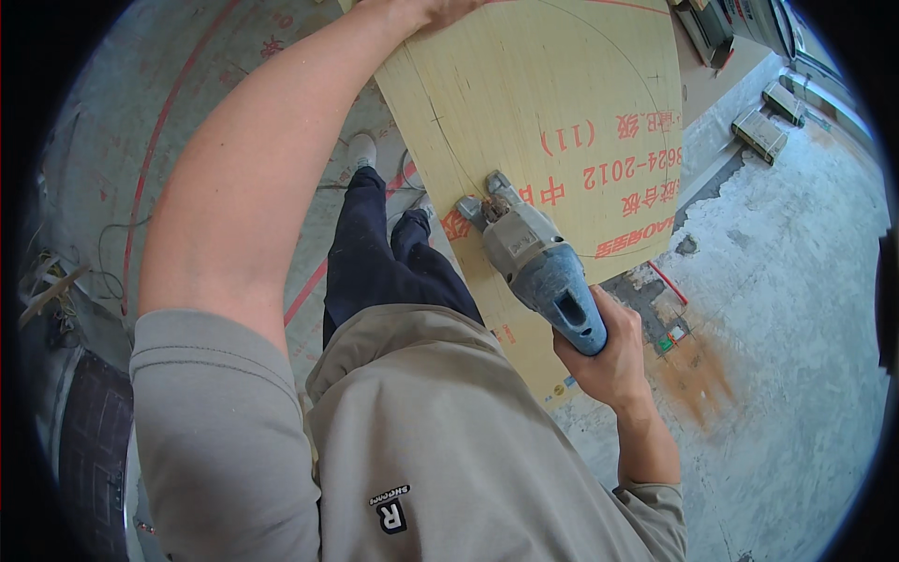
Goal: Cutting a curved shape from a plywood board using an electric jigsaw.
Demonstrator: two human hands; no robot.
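Observation:
My right hand [611, 354] is closed around the rear handle of a blue and grey jigsaw [536, 248]. The tool's forked front end points away from me, over the left edge of a pale plywood board [599, 56]. A thin curved line is drawn on the board, along with short cross marks and red printing. At the top rim of the picture, my left hand [448, 11] lies at the board's far left edge. Its fingers are mostly cut off by the frame. The jigsaw's blade is too hidden to make out.
Below the board is a grey concrete floor [787, 309] with red lines on the left. Two metal tins [759, 136] stand by the wall at the far right. Cables [112, 253] lie at the left, and a red rod [668, 283] lies beside the board.

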